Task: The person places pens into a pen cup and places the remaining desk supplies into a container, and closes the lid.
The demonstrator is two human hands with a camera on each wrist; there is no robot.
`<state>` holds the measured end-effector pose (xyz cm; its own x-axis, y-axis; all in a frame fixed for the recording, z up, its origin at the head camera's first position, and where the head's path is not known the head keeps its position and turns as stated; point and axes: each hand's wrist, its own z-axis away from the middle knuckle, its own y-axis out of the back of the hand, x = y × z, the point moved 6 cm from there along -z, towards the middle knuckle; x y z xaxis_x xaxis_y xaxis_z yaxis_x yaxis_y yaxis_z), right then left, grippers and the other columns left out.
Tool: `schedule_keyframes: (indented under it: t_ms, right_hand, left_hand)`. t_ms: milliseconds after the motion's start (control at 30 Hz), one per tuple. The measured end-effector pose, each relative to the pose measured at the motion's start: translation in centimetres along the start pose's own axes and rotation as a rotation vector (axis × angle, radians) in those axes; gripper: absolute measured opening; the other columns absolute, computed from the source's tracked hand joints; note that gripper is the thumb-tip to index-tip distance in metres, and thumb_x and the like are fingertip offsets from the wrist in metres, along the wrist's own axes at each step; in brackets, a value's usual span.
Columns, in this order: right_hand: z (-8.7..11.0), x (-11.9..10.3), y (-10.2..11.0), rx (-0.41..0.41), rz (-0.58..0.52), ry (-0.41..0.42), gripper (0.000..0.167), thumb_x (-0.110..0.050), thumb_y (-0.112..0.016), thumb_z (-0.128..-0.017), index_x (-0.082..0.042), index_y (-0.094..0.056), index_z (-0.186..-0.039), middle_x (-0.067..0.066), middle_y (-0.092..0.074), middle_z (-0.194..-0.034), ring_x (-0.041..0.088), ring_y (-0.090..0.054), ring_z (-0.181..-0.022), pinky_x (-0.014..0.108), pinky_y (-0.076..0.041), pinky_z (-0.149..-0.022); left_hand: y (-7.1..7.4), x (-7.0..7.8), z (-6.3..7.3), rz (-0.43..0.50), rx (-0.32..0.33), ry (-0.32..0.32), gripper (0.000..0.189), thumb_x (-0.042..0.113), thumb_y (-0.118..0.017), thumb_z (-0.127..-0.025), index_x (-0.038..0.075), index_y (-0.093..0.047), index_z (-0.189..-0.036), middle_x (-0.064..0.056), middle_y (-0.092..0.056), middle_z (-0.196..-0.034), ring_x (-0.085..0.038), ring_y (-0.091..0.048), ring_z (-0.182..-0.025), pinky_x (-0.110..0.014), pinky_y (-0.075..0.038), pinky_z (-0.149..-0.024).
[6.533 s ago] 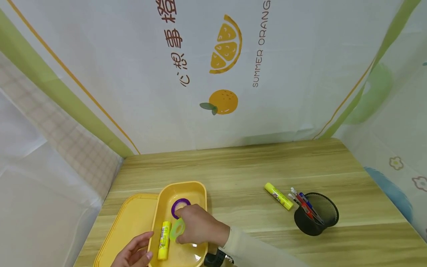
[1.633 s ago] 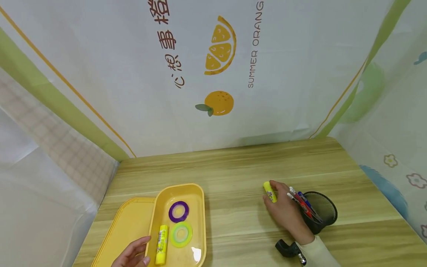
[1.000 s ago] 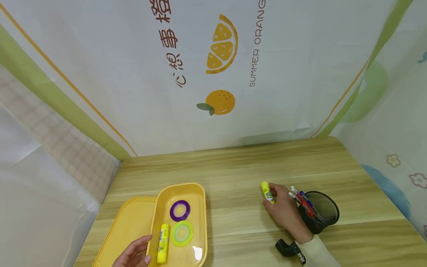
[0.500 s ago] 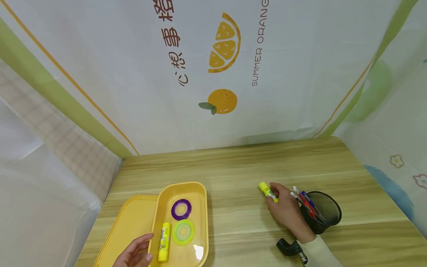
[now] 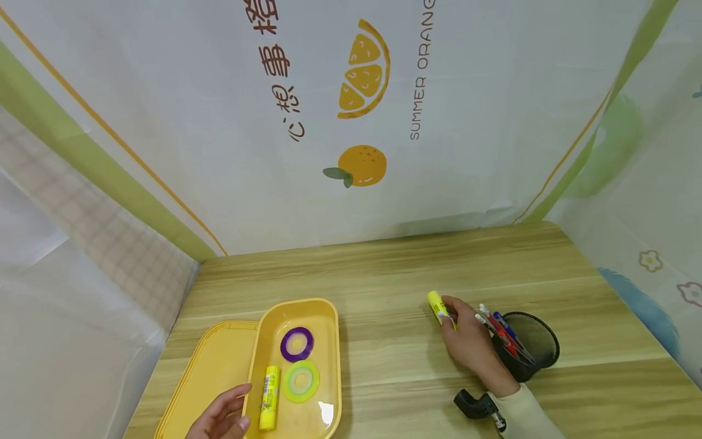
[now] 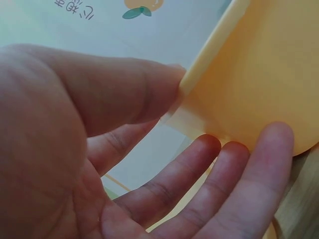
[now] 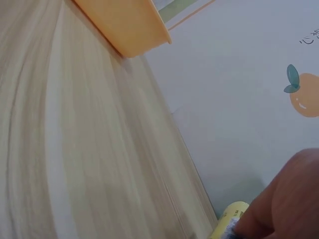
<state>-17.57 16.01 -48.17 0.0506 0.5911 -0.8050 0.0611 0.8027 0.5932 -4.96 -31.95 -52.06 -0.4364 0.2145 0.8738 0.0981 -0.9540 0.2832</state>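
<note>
With thumb and fingers, my right hand (image 5: 468, 341) holds a yellow glue stick (image 5: 435, 300), its upper end sticking out to the left and its lower part hidden by the fingers. The right wrist view catches the stick's end (image 7: 233, 211) at the bottom. My left hand (image 5: 219, 416) touches the left side of a yellow plastic box (image 5: 336, 341), thumb tip right at the rim and fingers spread along the outer wall (image 6: 239, 132). Inside the box lie a purple tape roll (image 5: 283, 346), a green tape roll (image 5: 315, 390) and another yellow glue stick (image 5: 270, 397).
A yellow lid (image 5: 211, 366) lies flat beside the box, partly under it. Just right of my right hand is a black mesh pen cup (image 5: 540, 341) with several pens (image 5: 504, 336) leaning in it. A printed white curtain (image 5: 450, 183) stands behind the wooden table (image 5: 384, 274).
My right hand has let go of the green tape roll inside the box, moved right, and taken hold of the glue stick near the pen cup. The stick has turned slightly. My left hand stays put.
</note>
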Motion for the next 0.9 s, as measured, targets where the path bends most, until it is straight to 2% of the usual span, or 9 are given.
schedule_keyframes:
  t_ms: [100,200,433,567,667,900]
  right_hand:
    - [-0.1,-0.2,-0.2,-0.011,-0.032,0.002,0.048,-0.005,-0.059,-0.102,0.005,-0.052,-0.148,0.025,-0.065,-0.135,0.035,-0.066,-0.119,0.039,-0.055,-0.09]
    - [-0.1,-0.4,-0.3,-0.022,-0.067,0.005,0.049,-0.006,-0.059,-0.103,0.004,-0.051,-0.15,0.025,-0.064,-0.137,0.036,-0.066,-0.121,0.041,-0.057,-0.093]
    - [-0.5,-0.7,-0.7,-0.031,-0.084,0.003,0.052,-0.009,-0.06,-0.102,-0.001,-0.05,-0.153,0.022,-0.064,-0.138,0.034,-0.065,-0.122,0.045,-0.055,-0.098]
    - [-0.5,-1.0,-0.8,-0.037,-0.106,-0.012,0.054,-0.009,-0.06,-0.102,-0.005,-0.048,-0.155,0.02,-0.064,-0.139,0.033,-0.063,-0.125,0.046,-0.054,-0.099]
    - [-0.5,-1.3,-0.9,-0.046,-0.135,-0.021,0.055,-0.01,-0.062,-0.102,-0.007,-0.047,-0.156,0.019,-0.064,-0.139,0.033,-0.063,-0.125,0.043,-0.055,-0.097]
    - [-0.6,-1.9,-1.2,-0.047,-0.182,0.003,0.064,-0.007,-0.068,-0.099,-0.013,-0.044,-0.158,0.019,-0.066,-0.131,0.033,-0.067,-0.118,0.029,-0.059,-0.081]
  left_hand:
    - [0.1,-0.3,-0.1,0.005,-0.011,-0.009,0.059,0.02,-0.078,-0.093,0.004,-0.057,-0.146,-0.017,-0.069,-0.124,-0.026,-0.071,-0.106,-0.037,-0.063,-0.08]
    - [0.1,-0.4,-0.1,0.01,-0.025,-0.016,0.06,0.02,-0.077,-0.093,0.004,-0.056,-0.147,-0.018,-0.069,-0.125,-0.025,-0.071,-0.106,-0.036,-0.063,-0.08]
    - [0.1,-0.3,0.0,0.002,0.013,-0.008,0.059,0.019,-0.077,-0.092,0.005,-0.058,-0.146,-0.018,-0.07,-0.124,-0.028,-0.07,-0.106,-0.037,-0.062,-0.078]
    - [0.0,-0.1,0.0,0.003,0.005,-0.007,0.059,0.019,-0.077,-0.092,0.005,-0.058,-0.146,-0.019,-0.069,-0.125,-0.028,-0.07,-0.105,-0.037,-0.062,-0.079]
    - [0.0,0.0,0.0,0.001,-0.001,-0.009,0.059,0.019,-0.077,-0.093,0.005,-0.057,-0.147,-0.018,-0.069,-0.125,-0.026,-0.07,-0.105,-0.037,-0.062,-0.079]
    - [0.0,-0.1,0.0,0.006,-0.016,0.005,0.061,0.022,-0.077,-0.094,0.005,-0.056,-0.148,-0.018,-0.069,-0.126,-0.029,-0.07,-0.108,-0.039,-0.063,-0.08]
